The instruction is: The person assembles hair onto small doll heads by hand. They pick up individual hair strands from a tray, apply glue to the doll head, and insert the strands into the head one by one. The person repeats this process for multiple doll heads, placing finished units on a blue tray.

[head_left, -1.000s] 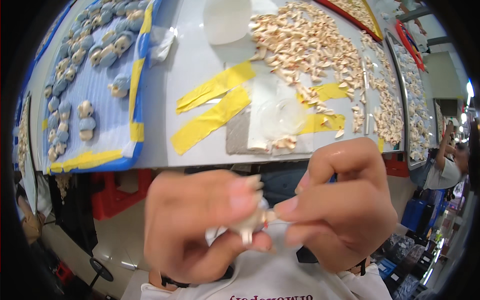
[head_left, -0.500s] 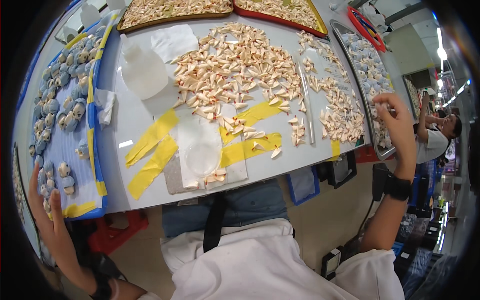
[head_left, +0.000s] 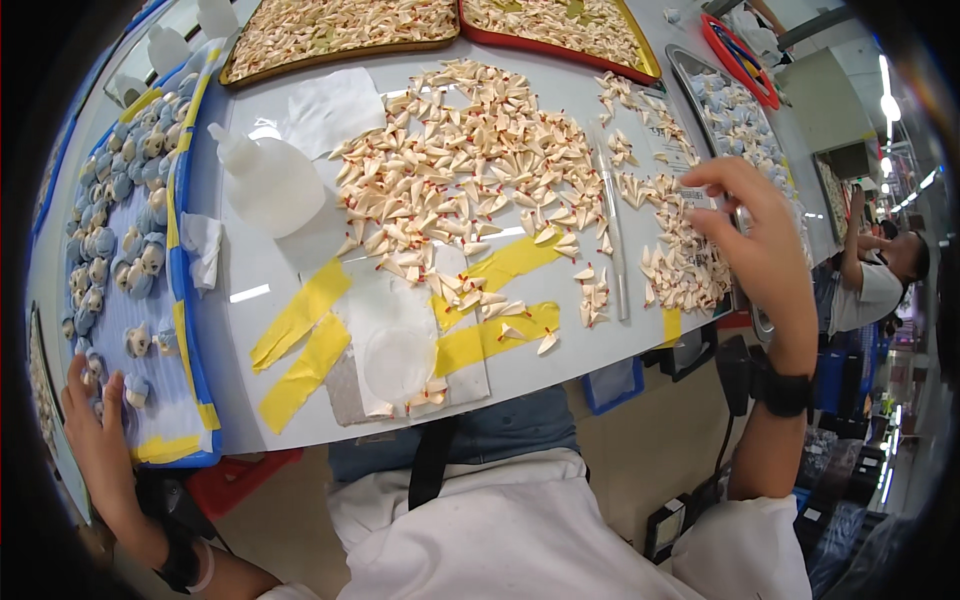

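Observation:
My left hand [head_left: 98, 440] is at the near end of a blue-rimmed tray [head_left: 205, 350], its thumb and fingers apart beside small blue-and-cream figures [head_left: 137, 340]. One figure shows between the fingers; no firm grip on it is visible. Over the right part of the table hovers my right hand [head_left: 755, 235], thumb and forefinger apart with nothing visible between them. Below and left of it lie small cream cone-shaped pieces with red tips [head_left: 680, 275]. A larger heap of the same cream pieces [head_left: 460, 160] covers the middle of the table.
A white squeeze bottle [head_left: 270, 185] stands left of the heap, near a white cloth [head_left: 335, 110]. Yellow tape strips [head_left: 300, 315] and a clear round dish [head_left: 400, 362] are in front. Two full trays [head_left: 340, 40] line the back. A metal tray of figures [head_left: 735, 120] is at the right.
My right hand has moved left from the metal tray to above the cream pieces, and its finger and thumb have parted. My left hand has shifted slightly nearer me along the blue-rimmed tray.

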Tool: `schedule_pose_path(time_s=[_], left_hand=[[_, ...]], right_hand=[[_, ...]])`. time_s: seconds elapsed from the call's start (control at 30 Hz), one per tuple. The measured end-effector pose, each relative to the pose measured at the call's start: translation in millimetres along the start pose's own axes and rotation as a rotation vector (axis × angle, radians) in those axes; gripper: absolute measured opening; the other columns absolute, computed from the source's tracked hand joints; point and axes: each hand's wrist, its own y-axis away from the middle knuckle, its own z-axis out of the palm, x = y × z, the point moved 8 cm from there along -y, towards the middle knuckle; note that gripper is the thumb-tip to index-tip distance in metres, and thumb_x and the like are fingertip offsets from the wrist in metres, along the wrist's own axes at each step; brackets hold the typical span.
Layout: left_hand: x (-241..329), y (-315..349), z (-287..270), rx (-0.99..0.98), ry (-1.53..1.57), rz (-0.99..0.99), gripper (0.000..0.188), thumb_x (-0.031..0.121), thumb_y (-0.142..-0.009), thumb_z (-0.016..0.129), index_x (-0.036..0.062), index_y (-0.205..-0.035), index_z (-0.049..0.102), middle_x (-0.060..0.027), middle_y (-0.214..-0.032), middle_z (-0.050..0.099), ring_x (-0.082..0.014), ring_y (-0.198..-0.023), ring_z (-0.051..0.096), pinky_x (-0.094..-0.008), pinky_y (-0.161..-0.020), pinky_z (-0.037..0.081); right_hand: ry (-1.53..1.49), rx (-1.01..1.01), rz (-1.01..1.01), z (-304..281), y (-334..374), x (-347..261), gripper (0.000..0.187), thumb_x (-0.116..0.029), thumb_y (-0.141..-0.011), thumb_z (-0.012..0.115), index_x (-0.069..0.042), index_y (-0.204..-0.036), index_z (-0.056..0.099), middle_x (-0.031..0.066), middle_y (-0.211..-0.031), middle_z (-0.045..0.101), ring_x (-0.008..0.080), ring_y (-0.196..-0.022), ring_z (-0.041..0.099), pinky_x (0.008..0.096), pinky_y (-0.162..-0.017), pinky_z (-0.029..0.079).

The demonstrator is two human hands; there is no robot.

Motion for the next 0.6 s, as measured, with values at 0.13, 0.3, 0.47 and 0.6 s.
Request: schedule_pose_path(time_s=[0.13, 0.3, 0.47, 0.6], left_hand=[[16, 4, 3, 0.053, 0.178, -0.023, 0.031, 0.014, -0.087, 0.05, 0.0037, -0.116, 0.045, -0.013, -0.107, 0.051, -0.0258, -0.089, 0.05, -0.0349, -0.078, 0.042], [83, 14, -8, 0.072, 0.194, 0.337, 0.031, -0.004, -0.082, 0.045, 0.0025, -0.112, 0.047, -0.013, -0.105, 0.051, -0.0259, -0.095, 0.051, -0.0321, -0.082, 0.04], [105, 15, -13, 0.054, 0.193, 0.505, 0.03, -0.01, -0.079, 0.044, 0.0006, -0.106, 0.05, -0.014, -0.105, 0.05, -0.0296, -0.099, 0.05, -0.0313, -0.082, 0.04], [96, 19, -7, -0.138, 0.514, 0.389, 0.021, -0.003, -0.08, 0.051, 0.0006, -0.101, 0.053, -0.0077, -0.096, 0.054, -0.0162, -0.089, 0.051, -0.0254, -0.076, 0.04]], right_hand=[[-0.05, -0.128, 0.023, 23, -18, -8, 0.012, -0.005, -0.068, 0.059, 0.0, -0.079, 0.055, 0.0106, -0.075, 0.058, 0.0224, -0.069, 0.055, 0.0293, -0.061, 0.042], [0.031, -0.082, -0.008, 26, -19, -13, 0.009, -0.004, -0.069, 0.058, 0.001, -0.075, 0.054, 0.011, -0.069, 0.057, 0.0235, -0.065, 0.055, 0.0305, -0.06, 0.042], [0.071, -0.062, -0.047, 26, -17, -21, 0.008, -0.003, -0.07, 0.057, 0.0, -0.077, 0.055, 0.011, -0.069, 0.057, 0.0233, -0.066, 0.056, 0.03, -0.059, 0.042], [0.027, -0.076, -0.061, 30, -18, -24, 0.01, -0.002, -0.071, 0.056, 0.0, -0.081, 0.056, 0.0107, -0.07, 0.057, 0.0222, -0.067, 0.057, 0.0292, -0.06, 0.042]])
